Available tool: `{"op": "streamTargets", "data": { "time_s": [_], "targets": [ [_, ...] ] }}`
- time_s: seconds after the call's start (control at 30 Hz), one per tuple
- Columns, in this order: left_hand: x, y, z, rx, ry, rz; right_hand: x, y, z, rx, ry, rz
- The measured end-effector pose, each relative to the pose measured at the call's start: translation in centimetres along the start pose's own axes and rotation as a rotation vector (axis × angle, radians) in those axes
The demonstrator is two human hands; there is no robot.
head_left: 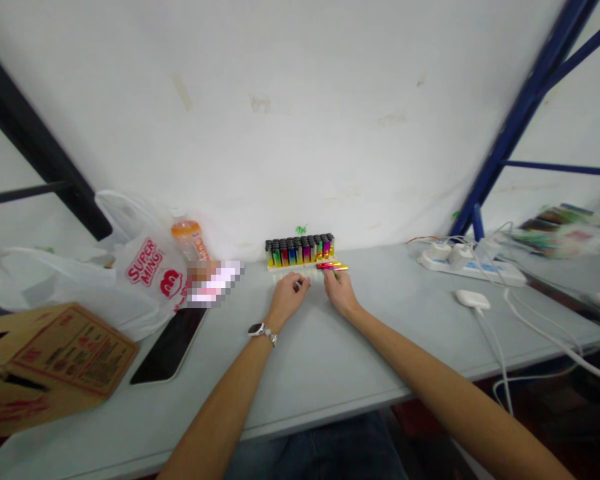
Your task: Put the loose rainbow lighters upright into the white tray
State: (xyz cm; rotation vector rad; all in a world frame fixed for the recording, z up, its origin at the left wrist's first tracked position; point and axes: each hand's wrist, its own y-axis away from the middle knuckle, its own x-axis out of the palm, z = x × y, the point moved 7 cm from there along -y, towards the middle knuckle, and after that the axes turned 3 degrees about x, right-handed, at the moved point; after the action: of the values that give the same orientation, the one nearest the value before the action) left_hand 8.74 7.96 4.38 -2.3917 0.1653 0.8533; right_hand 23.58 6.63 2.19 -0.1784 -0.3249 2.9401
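Note:
In the middle of the table, a tray (303, 267) by the wall holds rows of lighters (300, 253) standing upright, with black tops and shiny bodies in several colours. In front of the tray my left hand (289, 297) has its fingers curled in toward the thumb; anything between them is too small to make out. My right hand (339, 292) is closed at the tray's right end, at a few shiny red and yellow lighters (333, 266) that lie sideways along its fingertips. Its fingers partly hide them.
On the left are a cardboard box (75, 353), a white plastic bag (145, 267), an orange-labelled bottle (190, 240) and a dark phone (173, 343). A power strip (480, 267) with plugs, a white charger (473, 299) and loose cables lie at right. Shelf posts (510, 127) flank the table.

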Motion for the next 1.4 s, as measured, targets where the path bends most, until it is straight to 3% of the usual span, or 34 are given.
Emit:
{"op": "streamTargets", "data": {
  "time_s": [0.1, 0.3, 0.43, 0.53, 0.83, 1.2, 1.4],
  "targets": [
    [0.1, 0.0, 0.0, 0.007, -0.008, 0.011, -0.3, 0.0, 0.2, -0.01, -0.003, -0.08],
    [0.3, 0.2, -0.2, 0.022, -0.011, 0.047, -0.7, -0.5, 1.5, 0.014, -0.168, 0.028],
    [0.4, 0.3, -0.3, 0.015, -0.011, 0.077, -3.8, -2.7, 3.2, -0.202, 0.1, -0.043],
    [0.6, 0.3, -0.5, 0.022, -0.02, 0.1, -5.5, -5.0, 4.0, -0.278, 0.345, -0.112],
    [0.5, 0.4, -0.5, -0.005, -0.029, 0.115, -3.6, -9.4, 4.1, -0.383, 0.573, 0.122],
    [0.5, 0.5, -0.8, 0.001, -0.044, 0.124, -4.4, -12.0, 4.7, -0.414, 0.685, 0.176],
    [0.7, 0.4, -0.8, 0.024, -0.069, 0.126, -3.4, -11.9, 4.5, -0.457, 0.789, 0.275]
  ]
}}
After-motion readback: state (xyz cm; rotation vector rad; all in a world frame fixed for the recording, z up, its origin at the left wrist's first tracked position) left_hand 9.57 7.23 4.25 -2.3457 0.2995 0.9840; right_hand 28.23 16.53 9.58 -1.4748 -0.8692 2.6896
